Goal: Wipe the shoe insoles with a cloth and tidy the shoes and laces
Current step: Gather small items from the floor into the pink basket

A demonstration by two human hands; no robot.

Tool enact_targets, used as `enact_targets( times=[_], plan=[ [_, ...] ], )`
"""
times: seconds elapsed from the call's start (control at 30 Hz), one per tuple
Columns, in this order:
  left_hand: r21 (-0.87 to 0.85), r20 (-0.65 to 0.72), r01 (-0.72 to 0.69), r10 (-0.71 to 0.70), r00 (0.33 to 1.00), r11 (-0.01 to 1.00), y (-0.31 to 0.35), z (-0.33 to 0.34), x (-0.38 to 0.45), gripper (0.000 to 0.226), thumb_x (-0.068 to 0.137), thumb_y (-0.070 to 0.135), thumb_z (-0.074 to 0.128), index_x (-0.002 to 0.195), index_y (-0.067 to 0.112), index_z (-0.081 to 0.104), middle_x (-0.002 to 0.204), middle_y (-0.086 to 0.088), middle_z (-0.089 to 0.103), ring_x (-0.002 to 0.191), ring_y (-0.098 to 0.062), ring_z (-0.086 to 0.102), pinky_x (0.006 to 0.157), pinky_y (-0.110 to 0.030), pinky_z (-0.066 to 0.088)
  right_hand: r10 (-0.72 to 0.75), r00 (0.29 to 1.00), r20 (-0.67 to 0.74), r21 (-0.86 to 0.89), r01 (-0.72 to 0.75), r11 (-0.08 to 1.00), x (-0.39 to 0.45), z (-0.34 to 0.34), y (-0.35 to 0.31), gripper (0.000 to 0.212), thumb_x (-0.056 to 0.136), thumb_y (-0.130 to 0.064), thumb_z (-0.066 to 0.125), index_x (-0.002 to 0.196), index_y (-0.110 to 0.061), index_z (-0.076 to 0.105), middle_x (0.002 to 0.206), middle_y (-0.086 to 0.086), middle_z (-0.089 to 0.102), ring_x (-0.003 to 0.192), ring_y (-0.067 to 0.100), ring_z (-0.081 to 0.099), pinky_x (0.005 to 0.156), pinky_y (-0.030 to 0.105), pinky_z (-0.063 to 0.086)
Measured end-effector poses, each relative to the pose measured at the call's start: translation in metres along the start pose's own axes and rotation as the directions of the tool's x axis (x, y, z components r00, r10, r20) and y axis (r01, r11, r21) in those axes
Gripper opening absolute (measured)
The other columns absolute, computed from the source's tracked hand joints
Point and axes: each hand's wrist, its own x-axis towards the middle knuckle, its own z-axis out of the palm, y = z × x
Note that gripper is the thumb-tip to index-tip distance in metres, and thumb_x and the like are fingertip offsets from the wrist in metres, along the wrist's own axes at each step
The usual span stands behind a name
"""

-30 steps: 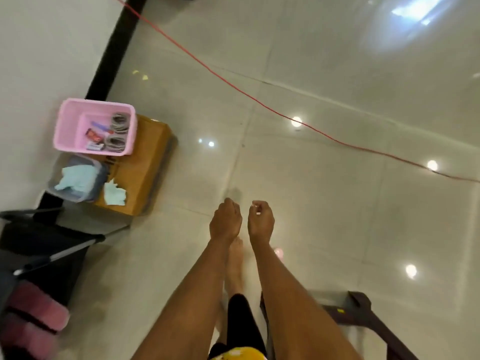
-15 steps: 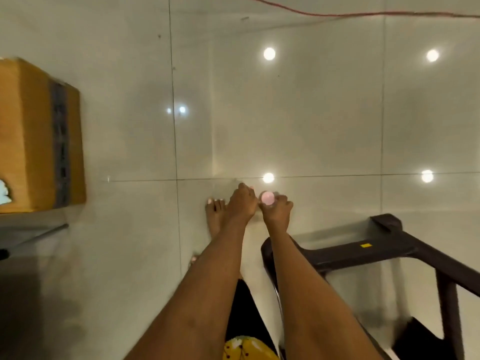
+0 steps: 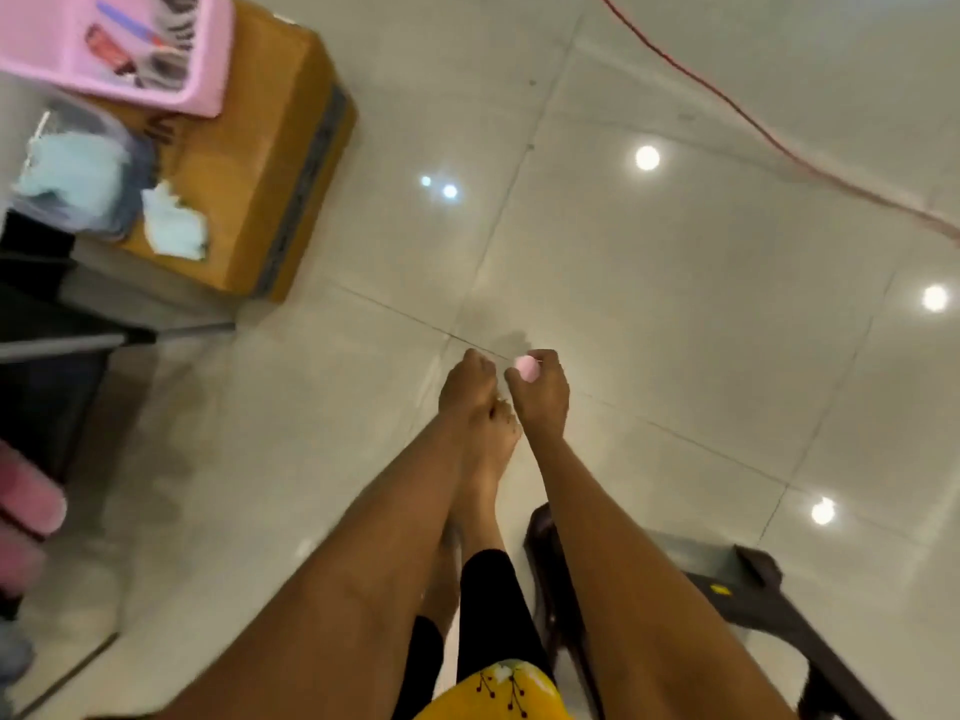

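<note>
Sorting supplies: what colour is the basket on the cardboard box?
Pink basket, clearest in the head view, on the box.

One head-worn camera looks steeply down past outstretched arms at the tiled floor (image 3: 675,304), somewhat motion-blurred.

basket (image 3: 200,96) and cloth (image 3: 174,228) on box (image 3: 249,163), far left of hands (image 3: 501,394)
</note>
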Motion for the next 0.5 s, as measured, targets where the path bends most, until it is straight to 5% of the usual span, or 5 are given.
enact_targets(
  times=[0.1, 0.23, 0.5],
  plan=[
    [-0.054, -0.057, 0.022, -0.025, 0.998, 0.998, -0.006, -0.048, -0.012, 0.028, 0.098, 0.018, 0.036, 0.116, 0.003, 0.051, 0.12, -0.016, 0.059, 0.11, -0.031, 0.054, 0.087, -0.033, 0.041, -0.163, 0.969, 0.188, -0.225, 0.204, 0.953, -0.022, 0.006, -0.05, 0.039, 0.081, -0.03, 0.062, 0.115, -0.014, 0.051, 0.109, 0.005, 0.06, 0.101, 0.022, 0.055, 0.083, 0.036, 0.049],
    [-0.214, -0.147, 0.075, -0.108, 0.983, 0.974, -0.038, -0.111, -0.03, 0.027, 0.097, 0.017, 0.038, 0.115, 0.003, 0.053, 0.122, -0.016, 0.059, 0.114, -0.032, 0.054, 0.091, -0.033, 0.042, -0.233, 0.876, 0.423, -0.428, 0.42, 0.8, -0.048, 0.036, -0.104, 0.035, 0.084, -0.028, 0.059, 0.115, -0.014, 0.049, 0.112, 0.006, 0.057, 0.101, 0.025, 0.057, 0.082, 0.034, 0.047],
    [-0.59, -0.206, 0.167, -0.347, 0.915, 0.79, -0.132, -0.195, -0.051, 0.029, 0.093, 0.015, 0.038, 0.117, 0.007, 0.054, 0.121, -0.012, 0.06, 0.112, -0.029, 0.056, 0.091, -0.036, 0.044, -0.251, 0.669, 0.7, -0.496, 0.708, 0.503, -0.13, 0.14, -0.17, 0.028, 0.088, -0.023, 0.049, 0.114, -0.011, 0.049, 0.113, 0.009, 0.056, 0.098, 0.03, 0.058, 0.075, 0.032, 0.041]
  ],
)
